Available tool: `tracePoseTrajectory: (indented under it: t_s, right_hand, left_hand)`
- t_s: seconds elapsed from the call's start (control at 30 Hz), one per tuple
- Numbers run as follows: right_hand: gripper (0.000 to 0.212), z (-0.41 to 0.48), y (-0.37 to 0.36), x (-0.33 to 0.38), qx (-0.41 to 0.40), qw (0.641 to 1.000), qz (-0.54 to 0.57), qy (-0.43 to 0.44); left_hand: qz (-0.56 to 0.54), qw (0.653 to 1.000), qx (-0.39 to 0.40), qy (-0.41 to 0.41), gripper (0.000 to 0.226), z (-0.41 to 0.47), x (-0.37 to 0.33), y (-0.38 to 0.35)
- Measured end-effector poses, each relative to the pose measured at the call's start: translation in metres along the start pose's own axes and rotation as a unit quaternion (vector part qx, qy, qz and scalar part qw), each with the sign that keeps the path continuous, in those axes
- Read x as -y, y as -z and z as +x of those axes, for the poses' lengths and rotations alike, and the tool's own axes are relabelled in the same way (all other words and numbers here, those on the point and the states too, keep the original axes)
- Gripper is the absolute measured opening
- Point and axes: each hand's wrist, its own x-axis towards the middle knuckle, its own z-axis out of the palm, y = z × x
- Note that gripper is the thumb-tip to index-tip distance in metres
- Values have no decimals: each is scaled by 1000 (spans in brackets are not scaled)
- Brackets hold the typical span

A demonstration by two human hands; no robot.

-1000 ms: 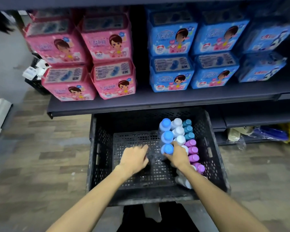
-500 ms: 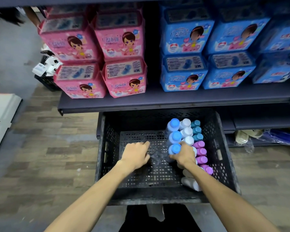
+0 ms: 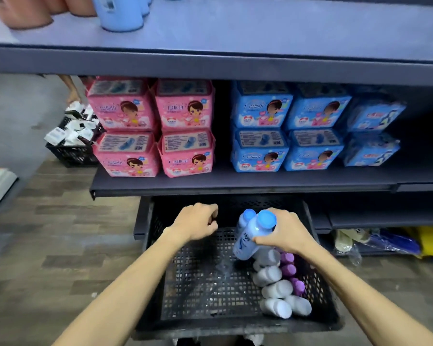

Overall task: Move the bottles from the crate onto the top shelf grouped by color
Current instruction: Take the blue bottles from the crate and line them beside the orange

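Right hand (image 3: 283,233) clamps two blue-capped bottles (image 3: 250,236) together. Its fingers wrap their far side and the thumb lies across the nearer label, with the caps tilted up and away from the wrist. The pair hangs over the crate (image 3: 235,328), clear of its floor. Just below the grip, by the crate's right wall, lie white bottles (image 3: 270,273), with purple-capped bottles (image 3: 288,258) beside them under the wrist. Left hand (image 3: 198,222) hovers left of the grip, fingers curled in, nothing visible in them. Top shelf (image 3: 260,28) runs well above the grip, with blue tubs (image 3: 120,13) and pink tubs (image 3: 25,11) up-left.
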Motion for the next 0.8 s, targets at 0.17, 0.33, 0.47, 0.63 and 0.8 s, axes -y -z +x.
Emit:
tracePoseTrajectory:
  t_s: [0.17, 0.33, 0.47, 0.63, 0.8]
  right_hand:
    - [37, -4, 53, 36, -47, 997, 13, 53]
    - [43, -11, 94, 68, -80, 989, 40, 115]
    - [44, -18, 120, 91, -116, 978, 81, 150]
    - [43, -23, 147, 118, -167, 957, 115, 206]
    - [39, -27, 170, 146, -210, 939, 89, 258]
  left_hand:
    - [-15, 999, -45, -12, 19, 7, -15, 30]
    - [-39, 994, -100, -16, 14, 9, -20, 73]
    - [-78, 986, -145, -30, 11, 7, -29, 114]
    - [-106, 972, -199, -64, 14, -3, -40, 157]
    - [-98, 959, -249, -93, 14, -20, -55, 199]
